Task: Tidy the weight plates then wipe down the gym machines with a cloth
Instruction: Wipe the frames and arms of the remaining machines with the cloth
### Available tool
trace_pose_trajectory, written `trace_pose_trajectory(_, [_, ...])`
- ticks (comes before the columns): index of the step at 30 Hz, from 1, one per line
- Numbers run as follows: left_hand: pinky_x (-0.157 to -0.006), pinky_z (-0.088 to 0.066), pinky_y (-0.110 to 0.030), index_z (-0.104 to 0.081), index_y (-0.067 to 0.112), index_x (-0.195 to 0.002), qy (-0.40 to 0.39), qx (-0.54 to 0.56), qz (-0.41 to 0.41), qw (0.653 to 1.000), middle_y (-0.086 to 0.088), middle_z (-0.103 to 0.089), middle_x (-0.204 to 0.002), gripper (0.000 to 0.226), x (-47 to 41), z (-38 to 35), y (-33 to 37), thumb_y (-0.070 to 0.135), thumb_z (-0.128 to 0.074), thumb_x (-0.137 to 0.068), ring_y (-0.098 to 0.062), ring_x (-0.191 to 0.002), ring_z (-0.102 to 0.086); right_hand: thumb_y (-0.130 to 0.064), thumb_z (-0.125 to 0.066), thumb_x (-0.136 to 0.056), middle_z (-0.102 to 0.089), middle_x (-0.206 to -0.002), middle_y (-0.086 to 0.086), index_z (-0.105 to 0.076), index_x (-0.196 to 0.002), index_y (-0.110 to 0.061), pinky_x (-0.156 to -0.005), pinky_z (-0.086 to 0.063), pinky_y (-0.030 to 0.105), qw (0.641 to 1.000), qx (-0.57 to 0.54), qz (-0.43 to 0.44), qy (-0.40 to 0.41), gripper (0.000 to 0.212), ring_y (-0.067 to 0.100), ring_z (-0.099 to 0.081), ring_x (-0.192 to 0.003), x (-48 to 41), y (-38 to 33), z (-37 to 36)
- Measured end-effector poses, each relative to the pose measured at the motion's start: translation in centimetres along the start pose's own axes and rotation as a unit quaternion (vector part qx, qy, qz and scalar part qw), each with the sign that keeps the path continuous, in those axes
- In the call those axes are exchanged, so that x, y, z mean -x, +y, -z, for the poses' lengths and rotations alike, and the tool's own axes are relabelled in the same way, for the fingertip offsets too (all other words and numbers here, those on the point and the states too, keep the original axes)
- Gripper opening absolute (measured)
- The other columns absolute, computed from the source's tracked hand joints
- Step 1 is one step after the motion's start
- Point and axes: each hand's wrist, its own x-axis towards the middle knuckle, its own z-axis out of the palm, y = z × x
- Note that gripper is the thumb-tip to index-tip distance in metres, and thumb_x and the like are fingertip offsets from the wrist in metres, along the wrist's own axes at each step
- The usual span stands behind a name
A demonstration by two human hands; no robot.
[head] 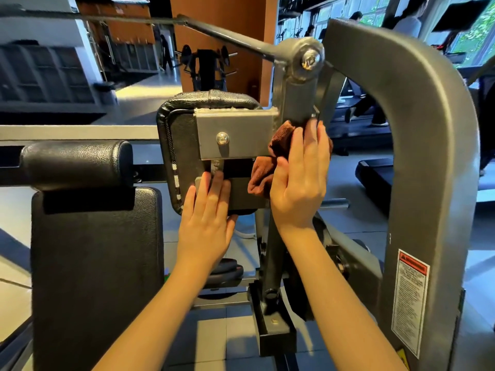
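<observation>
Fingers [310, 140] of the right hand [300, 183] press the cloth [263, 178], bunched upright.

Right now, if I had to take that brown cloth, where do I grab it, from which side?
Pinch the loose fold of the brown cloth hanging left of the right hand, coming from the lower left. The rest is pressed flat against the grey upright under the palm.

Daylight comes in through the windows [375, 17] at upper right, while the left background is dim and soft. Glare lies on the floor [139, 93] and the bolt [310, 60]; the near frame [428, 129] is sharp, and straight lines bow toward the edges.
</observation>
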Motion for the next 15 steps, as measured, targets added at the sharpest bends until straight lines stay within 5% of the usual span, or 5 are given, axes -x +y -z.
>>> trace_pose_trajectory(5, [-0.119, -0.001, -0.044, -0.017, 0.002, -0.148, 0.004, 0.007, 0.005, 1.000, -0.018, -0.016, -0.154, 0.069, 0.0, 0.0, 0.2, 0.037, -0.036, -0.092, -0.037, -0.143, -0.014, -0.020, -0.036, -0.107, -0.044, -0.139, 0.018, -0.044, -0.133, -0.001, -0.108, -0.038, 0.057, 0.999, 0.021, -0.015, -0.047, 0.034, 0.037, -0.034, -0.137, 5.5, 0.3, 0.8])
trace_pose_trajectory(9, [-0.119, -0.002, -0.044, -0.016, 0.003, -0.149, 0.006, 0.013, 0.009, 1.000, -0.018, -0.014, -0.155, 0.069, 0.1, 0.1, 0.3, 0.036, -0.036, -0.092, -0.037, -0.143, -0.014, -0.022, -0.033, -0.107, -0.039, -0.141, 0.015, -0.042, -0.134, -0.002, -0.121, -0.018, 0.042, 0.993, 0.053, -0.032, -0.096, 0.035, 0.027, -0.021, -0.147, 10.3, 0.4, 1.7])
trace_pose_trajectory(12, [-0.119, 0.001, -0.043, -0.014, 0.003, -0.149, 0.005, 0.010, 0.008, 1.000, -0.018, -0.013, -0.155, 0.070, 0.0, 0.0, 0.3, 0.036, -0.037, -0.092, -0.037, -0.144, -0.013, -0.021, -0.034, -0.106, -0.039, -0.141, 0.013, -0.041, -0.135, -0.003, -0.122, -0.015, 0.039, 0.995, 0.056, -0.044, -0.073, 0.035, 0.036, -0.033, -0.136, 8.1, 0.1, 1.0])
trace_pose_trajectory(15, [-0.119, 0.003, -0.042, -0.013, 0.003, -0.149, 0.007, 0.006, 0.012, 1.000, -0.018, -0.013, -0.155, 0.071, 0.0, -0.1, 0.3, 0.037, -0.038, -0.092, -0.036, -0.144, -0.012, -0.022, -0.034, -0.106, -0.040, -0.142, 0.011, -0.041, -0.136, -0.003, -0.122, -0.014, 0.040, 0.997, 0.040, -0.043, -0.046, 0.036, 0.025, -0.021, -0.147, 7.6, 0.1, 0.6])
